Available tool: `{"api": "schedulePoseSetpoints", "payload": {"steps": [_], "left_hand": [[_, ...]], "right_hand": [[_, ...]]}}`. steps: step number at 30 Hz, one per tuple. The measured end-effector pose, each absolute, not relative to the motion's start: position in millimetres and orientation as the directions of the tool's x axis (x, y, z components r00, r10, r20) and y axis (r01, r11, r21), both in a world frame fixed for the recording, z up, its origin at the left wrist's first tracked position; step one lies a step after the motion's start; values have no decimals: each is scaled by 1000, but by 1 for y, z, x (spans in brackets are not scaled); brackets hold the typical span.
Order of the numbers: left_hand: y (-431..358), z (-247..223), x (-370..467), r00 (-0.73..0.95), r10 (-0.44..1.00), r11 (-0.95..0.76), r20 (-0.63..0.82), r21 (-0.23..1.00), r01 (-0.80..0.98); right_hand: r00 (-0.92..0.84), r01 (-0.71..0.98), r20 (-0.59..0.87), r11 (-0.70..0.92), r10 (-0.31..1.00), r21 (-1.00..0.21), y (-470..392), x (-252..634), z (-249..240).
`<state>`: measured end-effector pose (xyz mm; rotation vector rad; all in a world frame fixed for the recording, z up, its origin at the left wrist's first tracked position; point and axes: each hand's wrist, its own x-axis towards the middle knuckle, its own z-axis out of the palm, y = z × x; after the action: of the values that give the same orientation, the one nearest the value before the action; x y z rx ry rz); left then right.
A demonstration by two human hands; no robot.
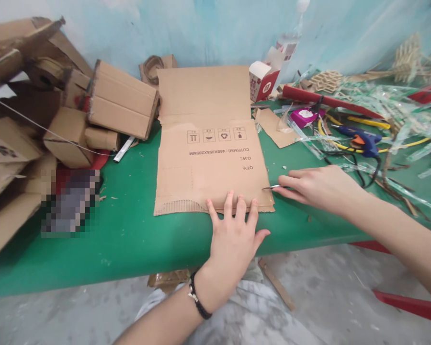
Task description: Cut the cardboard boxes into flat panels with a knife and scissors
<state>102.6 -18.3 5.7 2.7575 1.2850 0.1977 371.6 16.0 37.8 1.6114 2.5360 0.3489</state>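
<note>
A brown cardboard sheet [208, 167] with printed symbols and upside-down lettering lies on the green table, creased across its upper part. My left hand [233, 235] rests on its near edge with fingers spread, pressing on the board and holding nothing. At the sheet's right edge, my right hand [305, 187] is closed around a thin metal blade [270, 188], whose pointed tip lies over the cardboard. Its handle is hidden in my fingers, so the exact kind of cutting tool is unclear.
Cardboard boxes [122, 100] and scraps pile up at the left, near a pixelated flat object [72, 201]. On the right are a blue glue gun [366, 139], a purple tape measure [303, 116] and tangled clear-green strips [377, 96]. A red-white carton [264, 81] stands behind.
</note>
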Motion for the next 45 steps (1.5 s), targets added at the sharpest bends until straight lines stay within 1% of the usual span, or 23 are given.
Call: {"api": "schedulePoseSetpoints", "payload": {"steps": [4,10,15,19,24,26,29,31,36,41,45], "left_hand": [[-19,5,103,636,767,-641,78,137,756],[-19,6,103,639,765,-643,79,137,753],[-18,6,102,641,764,-645,75,136,752],[-18,5,101,639,765,-643,78,139,753],[-18,5,101,638,766,-641,71,151,753],[-18,6,102,640,765,-642,65,153,752],[-17,8,102,641,765,-641,56,154,752],[-17,9,102,644,763,-643,51,152,750],[-16,8,101,652,757,-651,45,140,746],[-16,7,101,657,752,-658,55,123,743],[-16,7,101,654,754,-657,71,95,748]], "right_hand": [[-433,862,7,411,902,295,18,372,41],[-419,871,-13,405,908,279,21,369,44],[-406,842,-137,429,903,327,22,369,47],[-431,817,-211,479,877,320,25,374,50],[-431,821,-192,472,881,322,27,383,43],[-426,838,-183,463,886,290,27,387,39],[-435,863,-158,460,887,210,28,392,36],[-442,864,-149,464,885,195,28,393,37],[-450,831,-181,484,875,274,26,392,41],[-444,815,-189,482,876,320,24,392,40],[-423,826,-202,468,883,313,24,393,38]]}}
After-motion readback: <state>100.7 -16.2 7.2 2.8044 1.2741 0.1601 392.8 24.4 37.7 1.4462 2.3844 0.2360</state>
